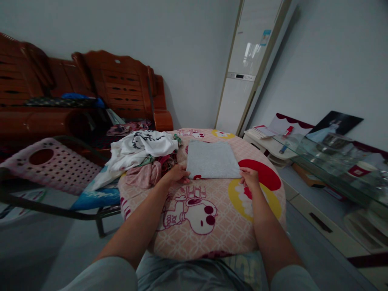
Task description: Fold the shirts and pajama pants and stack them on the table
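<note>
In the head view, a folded light-grey cloth, roughly rectangular (214, 159), lies flat on a round table under a pink patterned cover (169, 242), a little beyond the middle of the tabletop. The left hand (178, 173) is at the cloth's near left corner, its fingers drawn together and its fingertips pinching the edge. The right hand (250, 178) has the near right corner between thumb and fingers in a similar light pinch, the other fingers curled. Both forearms reach in from the near side, with pale sleeves at the elbows. A red mark shows along the near edge of the cloth; whether it belongs to the cloth or the cover is hard to tell. On the cover, nearer the person, is a printed white cartoon dog in dark glasses (200, 216), and a red and yellow print lies beside the right hand. Left of the cloth is a loose heap of clothes, with a white garment with black lettering (154, 143) on top and a pale pink garment (144, 174) at its near side, close to the left forearm. Further left stands a metal-framed chair with a pink woven backrest (66, 165). Behind it is a reddish-brown carved wooden sofa (121, 81); a tall glossy white cabinet unit (236, 97) stands beyond the table, and a glass shelf (333, 161) runs along the right.
</note>
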Demonstrator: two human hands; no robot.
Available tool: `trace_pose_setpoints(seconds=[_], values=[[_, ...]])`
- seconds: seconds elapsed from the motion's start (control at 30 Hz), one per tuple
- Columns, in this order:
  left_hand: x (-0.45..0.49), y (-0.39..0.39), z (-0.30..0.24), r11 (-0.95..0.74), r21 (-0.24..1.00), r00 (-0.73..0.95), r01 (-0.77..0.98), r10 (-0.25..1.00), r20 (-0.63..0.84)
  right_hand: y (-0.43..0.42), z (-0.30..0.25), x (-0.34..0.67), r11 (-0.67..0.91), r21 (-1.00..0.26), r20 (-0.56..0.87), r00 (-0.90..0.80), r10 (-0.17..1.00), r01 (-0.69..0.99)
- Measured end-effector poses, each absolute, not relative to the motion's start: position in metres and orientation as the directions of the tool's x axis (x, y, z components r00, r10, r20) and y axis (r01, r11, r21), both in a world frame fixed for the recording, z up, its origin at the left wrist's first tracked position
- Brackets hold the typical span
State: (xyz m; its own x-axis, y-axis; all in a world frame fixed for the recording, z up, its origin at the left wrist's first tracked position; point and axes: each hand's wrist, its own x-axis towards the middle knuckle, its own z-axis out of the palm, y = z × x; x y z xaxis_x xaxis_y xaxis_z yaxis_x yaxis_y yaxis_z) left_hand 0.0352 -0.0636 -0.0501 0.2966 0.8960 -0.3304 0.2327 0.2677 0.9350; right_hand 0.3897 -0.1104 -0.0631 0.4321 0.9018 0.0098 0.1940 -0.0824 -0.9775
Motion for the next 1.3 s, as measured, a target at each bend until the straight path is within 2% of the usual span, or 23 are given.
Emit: trace_pose_setpoints(seconds=[0.2,0.47,0.57,0.63,0.77,0.87,0.97,1.07,1.17,1.3], values=[[0.037,-0.064,-0.049,0.192,0.907,0.227,0.376,0.930,-0.291,-0.110,-0.064,0.390,-0.043,-0.949,0.111,0.461,0.881,0.311],[0.043,-0.066,-0.045,0.133,0.825,0.111,0.550,0.967,-0.230,-0.104,-0.067,0.396,-0.158,-0.881,0.146,0.574,0.806,0.446],[0.041,-0.067,-0.044,0.105,0.793,0.087,0.601,0.977,-0.195,-0.103,-0.069,0.401,-0.172,-0.829,0.208,0.579,0.789,0.532],[0.038,-0.068,-0.043,0.041,0.736,0.055,0.676,0.993,-0.105,-0.104,-0.070,0.405,-0.164,-0.768,0.302,0.576,0.759,0.619],[0.041,-0.068,-0.039,-0.184,0.607,-0.010,0.773,0.953,0.301,-0.107,-0.068,0.402,-0.089,-0.625,0.541,0.513,0.666,0.775],[0.055,-0.068,-0.039,-0.395,0.572,0.133,0.719,0.886,0.445,-0.104,-0.067,0.387,0.083,-0.509,0.645,0.316,0.696,0.857],[0.072,-0.068,-0.045,-0.524,0.569,0.338,0.634,0.849,0.406,-0.100,-0.073,0.368,0.268,-0.380,0.645,0.045,0.763,0.885],[0.082,-0.069,-0.057,-0.582,0.504,0.515,0.638,0.809,0.283,-0.096,-0.087,0.355,0.342,-0.301,0.545,-0.134,0.828,0.890],[0.082,-0.071,-0.068,-0.613,0.365,0.597,0.701,0.784,0.169,-0.094,-0.098,0.354,0.299,-0.263,0.440,-0.162,0.884,0.917],[0.078,-0.074,-0.071,-0.619,0.217,0.613,0.755,0.783,0.105,-0.095,-0.098,0.361,0.220,-0.159,0.350,-0.153,0.924,0.963]])
